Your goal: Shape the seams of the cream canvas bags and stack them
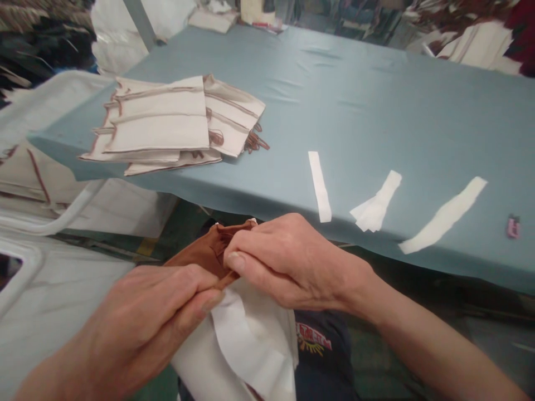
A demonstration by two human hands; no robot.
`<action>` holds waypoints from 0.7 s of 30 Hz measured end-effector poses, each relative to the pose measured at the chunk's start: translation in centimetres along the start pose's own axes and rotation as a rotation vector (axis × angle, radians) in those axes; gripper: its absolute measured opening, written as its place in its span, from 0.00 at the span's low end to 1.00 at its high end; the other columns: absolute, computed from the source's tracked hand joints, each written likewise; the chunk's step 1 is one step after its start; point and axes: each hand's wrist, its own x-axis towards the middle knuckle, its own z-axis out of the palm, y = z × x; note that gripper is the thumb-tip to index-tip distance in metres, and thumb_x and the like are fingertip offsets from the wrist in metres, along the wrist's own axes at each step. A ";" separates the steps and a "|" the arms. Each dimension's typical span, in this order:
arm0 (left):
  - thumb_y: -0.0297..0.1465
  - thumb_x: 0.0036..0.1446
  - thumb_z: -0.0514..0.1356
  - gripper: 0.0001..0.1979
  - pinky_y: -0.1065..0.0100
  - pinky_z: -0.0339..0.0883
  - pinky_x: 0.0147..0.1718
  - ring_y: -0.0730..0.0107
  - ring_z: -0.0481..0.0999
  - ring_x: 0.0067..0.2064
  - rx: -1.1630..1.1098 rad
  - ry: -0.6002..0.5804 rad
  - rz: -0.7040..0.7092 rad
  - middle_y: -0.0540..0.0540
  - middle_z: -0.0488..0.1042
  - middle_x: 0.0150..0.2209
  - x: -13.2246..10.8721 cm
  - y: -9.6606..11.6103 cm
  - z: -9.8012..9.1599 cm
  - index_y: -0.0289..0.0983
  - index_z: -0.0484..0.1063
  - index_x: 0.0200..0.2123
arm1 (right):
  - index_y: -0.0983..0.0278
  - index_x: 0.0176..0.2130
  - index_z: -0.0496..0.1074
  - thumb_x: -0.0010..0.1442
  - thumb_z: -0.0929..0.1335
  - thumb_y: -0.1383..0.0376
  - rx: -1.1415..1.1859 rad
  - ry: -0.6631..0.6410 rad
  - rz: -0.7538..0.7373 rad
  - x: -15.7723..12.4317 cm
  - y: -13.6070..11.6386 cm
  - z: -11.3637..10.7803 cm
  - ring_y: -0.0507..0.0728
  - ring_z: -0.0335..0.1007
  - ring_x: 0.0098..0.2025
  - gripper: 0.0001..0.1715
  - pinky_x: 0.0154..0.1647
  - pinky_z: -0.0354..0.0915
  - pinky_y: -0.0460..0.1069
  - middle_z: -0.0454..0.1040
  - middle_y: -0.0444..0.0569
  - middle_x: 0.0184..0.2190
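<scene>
My left hand [167, 306] pinches the brown-edged opening of a cream fabric bag [192, 356], thumb on the near side. Close beside it, my right hand [288, 262] is closed on the same edge, its thumb and forefinger pressed together. Brown lining [188, 248] shows inside the opening, beyond my fingers. A white strip [246, 351] hangs curved over the bag's outside, below my hands. The bag is held over my lap, in front of the table's near edge. The strip's upper end is partly hidden near my left thumb.
On the blue-green table [376, 111] lies a stack of cream bags [163, 117] with brown trim. White paper-like strips [320, 186] lie near its front edge, with a small pink and black object [512, 226] at right. White plastic bins [62, 223] stand at left.
</scene>
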 end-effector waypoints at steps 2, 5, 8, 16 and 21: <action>0.35 0.80 0.53 0.15 0.66 0.65 0.29 0.69 0.78 0.25 -0.005 0.021 0.032 0.56 0.77 0.26 0.1 0.1 -0.1 0.46 0.67 0.35 | 0.61 0.35 0.70 0.82 0.57 0.64 -0.058 -0.075 -0.017 0.6 -0.2 -0.5 0.54 0.67 0.29 0.23 0.32 0.57 0.51 0.75 0.44 0.29; 0.34 0.80 0.54 0.15 0.68 0.64 0.29 0.72 0.76 0.25 -0.015 0.045 0.015 0.57 0.77 0.26 0.0 0.4 -0.2 0.45 0.67 0.35 | 0.60 0.33 0.68 0.81 0.60 0.64 0.022 -0.064 -0.027 1.2 -0.3 -0.6 0.53 0.65 0.29 0.21 0.32 0.58 0.50 0.70 0.42 0.27; 0.37 0.80 0.55 0.18 0.70 0.62 0.29 0.75 0.73 0.25 -0.052 0.050 -0.090 0.58 0.75 0.25 -0.4 0.7 -0.2 0.44 0.70 0.33 | 0.59 0.31 0.64 0.79 0.62 0.66 0.269 -0.045 -0.011 1.3 0.1 -0.1 0.51 0.61 0.28 0.21 0.33 0.58 0.48 0.64 0.39 0.26; 0.34 0.77 0.57 0.17 0.75 0.58 0.24 0.79 0.69 0.22 -0.257 0.063 -0.070 0.59 0.70 0.23 -0.3 0.3 0.2 0.41 0.70 0.31 | 0.63 0.29 0.67 0.71 0.73 0.54 1.057 -0.072 0.155 0.8 0.6 1.8 0.47 0.55 0.27 0.24 0.27 0.56 0.44 0.62 0.37 0.25; 0.30 0.74 0.60 0.16 0.74 0.57 0.23 0.79 0.68 0.21 -0.208 0.073 -0.065 0.60 0.70 0.21 -0.1 1.0 0.4 0.41 0.69 0.29 | 0.62 0.29 0.66 0.66 0.72 0.62 1.001 -0.014 0.148 0.2 0.1 2.5 0.46 0.51 0.24 0.16 0.24 0.53 0.43 0.59 0.35 0.23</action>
